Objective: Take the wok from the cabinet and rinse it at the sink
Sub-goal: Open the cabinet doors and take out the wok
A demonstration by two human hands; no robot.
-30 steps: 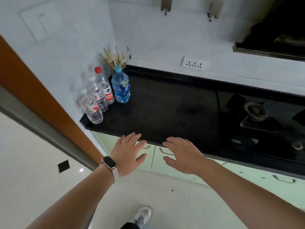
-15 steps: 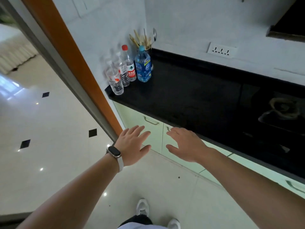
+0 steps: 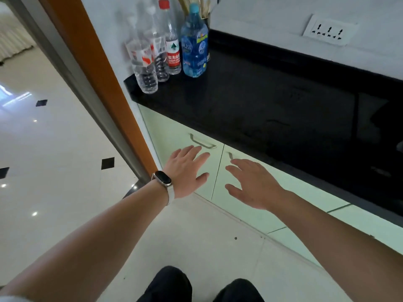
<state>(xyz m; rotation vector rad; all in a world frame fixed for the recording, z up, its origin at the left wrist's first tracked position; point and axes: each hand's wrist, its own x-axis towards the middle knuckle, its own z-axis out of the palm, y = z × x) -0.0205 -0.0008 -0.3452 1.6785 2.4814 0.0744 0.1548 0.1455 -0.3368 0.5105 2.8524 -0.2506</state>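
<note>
Nearest to you, your knees in dark trousers (image 3: 196,286) sit low over the pale tiled floor (image 3: 196,236), and both forearms reach forward from there. Your left hand (image 3: 187,171), with a smartwatch (image 3: 162,178) on its wrist, is spread flat with fingers splayed and holds nothing; it hovers just below the left door handle (image 3: 201,141). Your right hand (image 3: 253,182) is likewise spread and empty, in front of the right cabinet door (image 3: 250,214), with the right door handle (image 3: 230,155) peeking out just past its fingertips.

Both pale green doors look closed, so the wok is not in view; it is presumably behind them. You appear to be at the very first step, reaching to open the cabinet. The next move likely calls for curling the fingers around a handle and pulling the door toward you, keeping your knees clear of its swing.

Beyond the doors, the black bench (image 3: 261,101) carries three clear water bottles (image 3: 157,51) and a blue water bottle (image 3: 195,49) at its far left corner, and a wall socket (image 3: 329,29) sits behind. No sink shows here.
</note>
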